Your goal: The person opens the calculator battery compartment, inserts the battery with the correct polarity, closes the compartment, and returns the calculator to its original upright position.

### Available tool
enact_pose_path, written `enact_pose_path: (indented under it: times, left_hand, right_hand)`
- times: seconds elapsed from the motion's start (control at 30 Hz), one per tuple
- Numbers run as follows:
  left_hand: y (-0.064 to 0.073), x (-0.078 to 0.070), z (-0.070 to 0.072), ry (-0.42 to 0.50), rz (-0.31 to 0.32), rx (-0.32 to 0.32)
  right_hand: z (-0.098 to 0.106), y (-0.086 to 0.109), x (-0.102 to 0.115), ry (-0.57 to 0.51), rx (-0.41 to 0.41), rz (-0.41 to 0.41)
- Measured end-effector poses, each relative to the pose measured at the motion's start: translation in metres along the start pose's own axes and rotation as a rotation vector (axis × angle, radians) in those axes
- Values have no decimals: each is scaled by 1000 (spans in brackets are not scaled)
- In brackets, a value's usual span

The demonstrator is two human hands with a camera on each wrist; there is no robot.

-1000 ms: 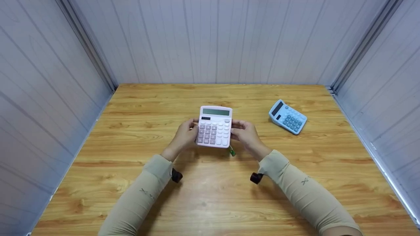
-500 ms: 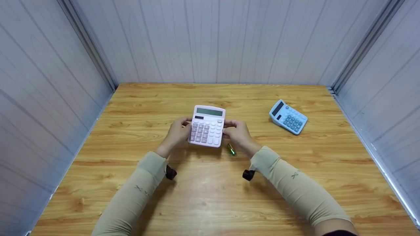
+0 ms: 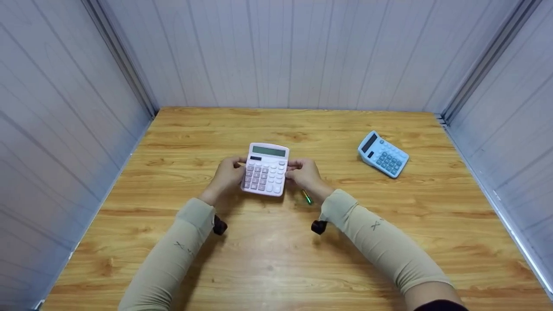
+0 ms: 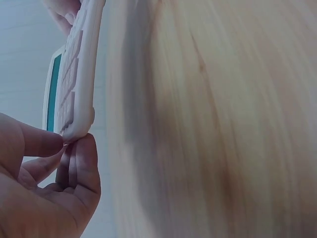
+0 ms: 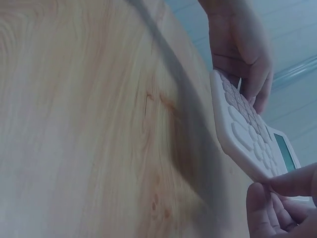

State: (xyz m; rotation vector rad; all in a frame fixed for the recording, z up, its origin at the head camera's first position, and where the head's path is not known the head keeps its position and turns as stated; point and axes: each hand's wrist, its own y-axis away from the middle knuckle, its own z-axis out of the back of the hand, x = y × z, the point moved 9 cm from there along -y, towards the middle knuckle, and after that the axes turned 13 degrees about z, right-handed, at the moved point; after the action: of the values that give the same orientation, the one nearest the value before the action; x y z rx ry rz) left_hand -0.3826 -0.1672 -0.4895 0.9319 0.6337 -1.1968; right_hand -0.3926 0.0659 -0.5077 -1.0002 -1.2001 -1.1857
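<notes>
A pink-and-white calculator [image 3: 264,170] is held face up over the table, its grey display at the far end. My left hand [image 3: 227,176] pinches its left edge, thumb on top and fingers underneath. At the opposite edge, my right hand [image 3: 307,176] pinches it between thumb and fingers. Both wrist views show a gap and a shadow between the calculator [image 5: 242,131] and the tabletop. Just below my right hand lies a small green-and-gold cylinder [image 3: 307,197], like a battery, on the wood.
A blue calculator [image 3: 383,154] lies at an angle on the right side of the wooden table [image 3: 268,268]. Pale panel walls [image 3: 285,52] rise behind the table and along both sides.
Both hands have carried the pink-and-white calculator to the left. The green-and-gold cylinder, partly covered by it a second ago, shows apart from it. The blue calculator stays put.
</notes>
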Motion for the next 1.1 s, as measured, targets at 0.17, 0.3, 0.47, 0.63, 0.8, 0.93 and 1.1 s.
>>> enact_pose_path:
  times: [0.17, 0.3, 0.47, 0.63, 0.8, 0.93, 1.1]
  left_hand:
    - [-5, 9, 0, -43, 43, 8]
    - [-8, 14, 1, -72, 77, 8]
    - [-9, 17, -1, -76, 92, 45]
    - [-11, 21, -4, -73, 111, 69]
    - [-12, 21, -5, -85, 114, 76]
    - [-14, 22, -7, -108, 129, 85]
    - [-16, 23, -8, -119, 135, 95]
  right_hand:
    - [-4, -5, -2, 76, 48, -6]
    - [-6, -8, -3, 131, 77, -13]
    - [-10, -11, -5, 155, 99, -7]
    - [-12, -12, -6, 174, 115, -11]
    - [-13, -12, -6, 204, 122, -21]
    - [-12, -14, -7, 282, 119, -19]
    - [-11, -15, -8, 319, 125, -19]
